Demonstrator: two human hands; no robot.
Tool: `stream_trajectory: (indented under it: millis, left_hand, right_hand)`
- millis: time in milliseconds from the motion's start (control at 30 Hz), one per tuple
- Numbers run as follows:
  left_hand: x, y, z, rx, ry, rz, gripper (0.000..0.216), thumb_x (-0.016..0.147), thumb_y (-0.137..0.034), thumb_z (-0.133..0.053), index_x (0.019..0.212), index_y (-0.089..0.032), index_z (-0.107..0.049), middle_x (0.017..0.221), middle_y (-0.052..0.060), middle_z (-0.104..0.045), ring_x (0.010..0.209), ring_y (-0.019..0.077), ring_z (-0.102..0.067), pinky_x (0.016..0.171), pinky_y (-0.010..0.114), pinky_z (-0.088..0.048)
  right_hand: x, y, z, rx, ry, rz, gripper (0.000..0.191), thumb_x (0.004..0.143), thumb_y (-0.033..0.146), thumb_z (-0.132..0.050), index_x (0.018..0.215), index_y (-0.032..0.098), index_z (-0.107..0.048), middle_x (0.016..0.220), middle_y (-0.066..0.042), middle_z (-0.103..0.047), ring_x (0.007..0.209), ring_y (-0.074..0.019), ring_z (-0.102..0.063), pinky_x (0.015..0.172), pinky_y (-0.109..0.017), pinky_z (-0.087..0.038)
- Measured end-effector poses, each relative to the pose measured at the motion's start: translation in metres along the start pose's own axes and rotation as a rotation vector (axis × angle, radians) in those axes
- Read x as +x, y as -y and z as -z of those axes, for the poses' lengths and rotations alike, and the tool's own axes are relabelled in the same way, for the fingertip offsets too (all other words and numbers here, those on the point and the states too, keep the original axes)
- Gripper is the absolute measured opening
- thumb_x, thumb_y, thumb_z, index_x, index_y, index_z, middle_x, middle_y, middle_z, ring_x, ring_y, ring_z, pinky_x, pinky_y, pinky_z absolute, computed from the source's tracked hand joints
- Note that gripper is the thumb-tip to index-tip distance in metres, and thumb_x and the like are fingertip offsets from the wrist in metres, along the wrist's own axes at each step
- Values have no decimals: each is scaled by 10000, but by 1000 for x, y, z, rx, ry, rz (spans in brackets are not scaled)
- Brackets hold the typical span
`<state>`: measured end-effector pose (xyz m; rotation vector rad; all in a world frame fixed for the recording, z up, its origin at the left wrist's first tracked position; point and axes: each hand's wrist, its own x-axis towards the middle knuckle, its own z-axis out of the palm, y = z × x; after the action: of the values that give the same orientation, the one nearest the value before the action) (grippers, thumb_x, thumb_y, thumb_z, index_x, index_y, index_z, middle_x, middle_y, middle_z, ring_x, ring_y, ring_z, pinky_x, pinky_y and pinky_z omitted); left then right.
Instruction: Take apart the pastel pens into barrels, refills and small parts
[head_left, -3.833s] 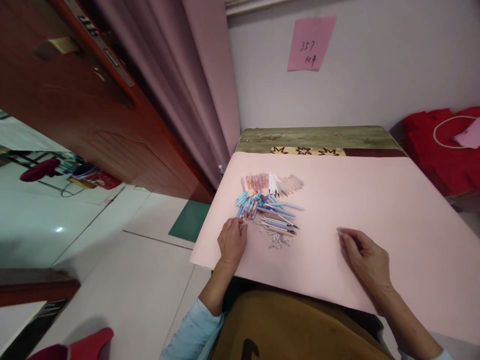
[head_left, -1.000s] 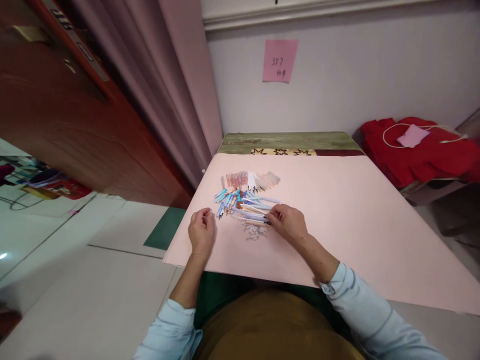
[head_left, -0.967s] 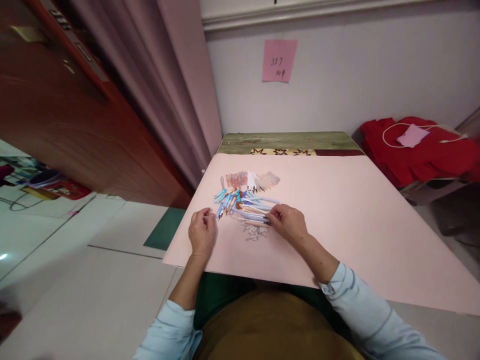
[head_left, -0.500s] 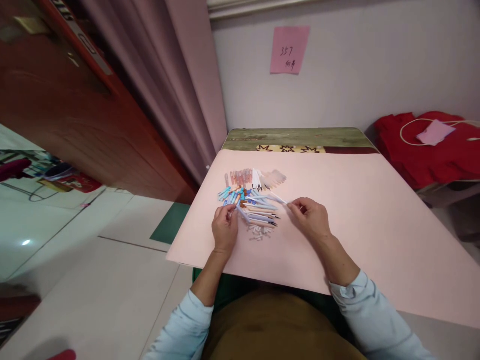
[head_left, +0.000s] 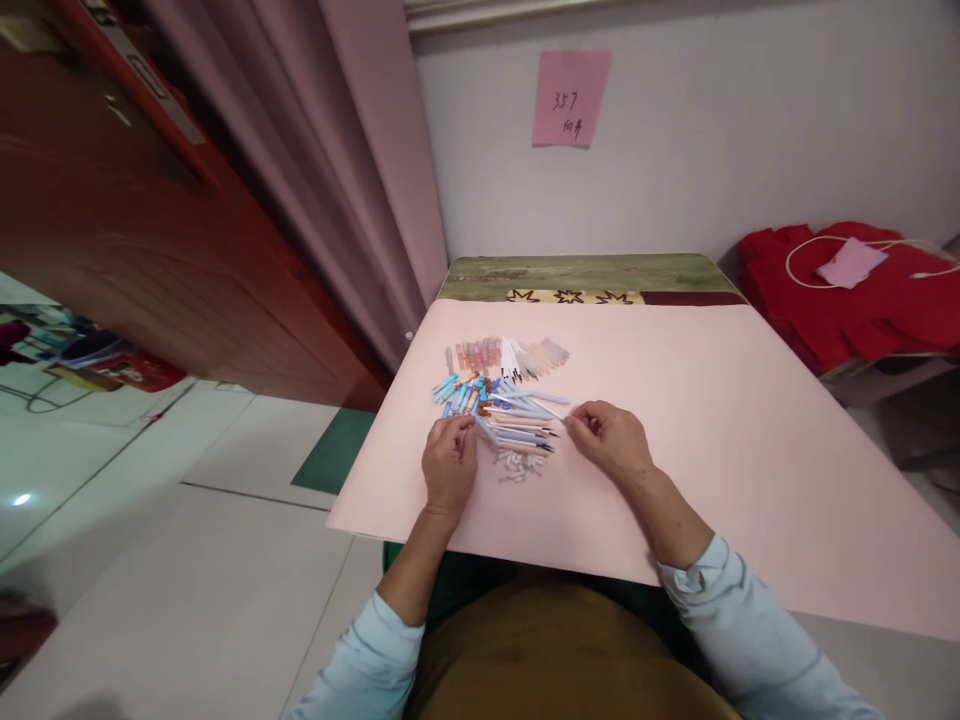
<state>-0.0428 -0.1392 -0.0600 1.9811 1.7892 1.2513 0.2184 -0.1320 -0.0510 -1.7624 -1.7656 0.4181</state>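
Observation:
A heap of pen parts [head_left: 499, 400] lies on a pink sheet [head_left: 697, 420] covering the table: blue and orange barrels, thin refills, white pieces and small caps [head_left: 513, 466]. My left hand [head_left: 448, 466] rests at the heap's near left edge, its fingers pinched on a pale blue pen piece [head_left: 484, 430]. My right hand [head_left: 611, 440] sits at the heap's right side with thumb and fingers pinched together at a thin refill's end [head_left: 561, 412]; what they grip is too small to make out.
The table's far strip [head_left: 585, 277] of green wood and patterned cloth shows beyond the sheet. A pink note [head_left: 570, 98] hangs on the wall. Red fabric [head_left: 847, 300] lies to the right. A curtain [head_left: 360, 170] and a wooden door [head_left: 135, 220] stand at left.
My right hand came from the sheet's right side to the heap and pinched at a thin piece. My left hand moved in and took hold of a pale blue piece.

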Motion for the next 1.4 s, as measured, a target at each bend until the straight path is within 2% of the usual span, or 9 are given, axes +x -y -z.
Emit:
stream_trajectory:
  millis: [133, 333, 633, 733, 833, 1000, 1167, 1300, 1400]
  left_hand:
    - [-1, -3, 0, 50, 19, -93, 233, 912, -229, -508, 1080, -226, -671, 1028, 70, -607, 1021, 189, -577, 932, 312, -463]
    - [-1, -1, -3, 100, -15, -175, 225, 901, -198, -517, 1074, -211, -661, 1036, 82, -602, 1041, 210, -564, 952, 342, -455]
    - [-1, 3, -3, 19, -89, -182, 186, 897, -210, -531, 1017, -183, -671, 988, 91, -620, 991, 213, -578, 901, 359, -472]
    - [1, -1, 0, -116, -104, -55, 184, 874, -253, -570, 999, -188, -688, 961, 74, -636, 851, 177, -589, 814, 325, -488]
    - [4, -14, 1, -397, -85, 219, 236, 805, -320, -665, 990, -180, -709, 882, 47, -647, 695, 129, -550, 697, 277, -474]
    - [10, -48, -8, -941, 94, 651, 421, 668, -405, -783, 986, -132, -742, 676, 5, -613, 507, 60, -422, 476, 209, -318]
    - [17, -48, -1, -1085, -44, 773, 405, 560, -368, -852, 838, -94, -745, 620, 9, -605, 509, 45, -450, 455, 177, -295]
    - [22, -22, 25, -1021, -220, 766, 437, 524, -370, -864, 817, -83, -713, 602, 4, -602, 475, 38, -440, 416, 163, -275]
    - [19, -7, 42, -944, -230, 759, 416, 555, -398, -842, 784, -90, -684, 578, 0, -586, 443, 40, -426, 388, 162, -251]
  right_hand:
    - [0, 1, -4, 37, -30, 11, 182, 822, 371, -562, 806, 247, -695, 752, -2, -675, 645, -154, -575, 611, -271, -399]
    - [3, 11, -13, -15, -12, 177, 231, 870, 333, -555, 1040, 282, -703, 978, -14, -688, 725, -145, -614, 665, -267, -432]
    - [6, 6, -24, -65, -69, 266, 180, 907, 353, -571, 983, 295, -724, 941, 5, -697, 766, -142, -638, 637, -251, -426]
    - [4, 2, -21, 75, -141, 247, 162, 881, 351, -606, 949, 277, -733, 879, 1, -694, 690, -130, -616, 636, -251, -437]
    - [2, 1, -16, 216, -162, 256, 178, 873, 354, -612, 941, 248, -738, 845, -18, -686, 614, -121, -572, 609, -253, -445]
    - [-1, 8, -12, 286, -119, 351, 180, 889, 327, -602, 975, 234, -730, 846, -33, -679, 632, -128, -565, 615, -256, -449]
    - [-2, 8, -6, 267, -107, 388, 171, 896, 317, -593, 964, 230, -725, 871, -34, -687, 684, -135, -596, 655, -255, -461]
    - [1, 2, -1, 181, -186, 228, 169, 876, 316, -595, 931, 231, -731, 861, -28, -689, 649, -135, -586, 642, -266, -449]
    - [2, 2, 0, 130, -190, 141, 160, 850, 319, -603, 890, 233, -732, 851, -22, -688, 643, -136, -587, 642, -269, -444]
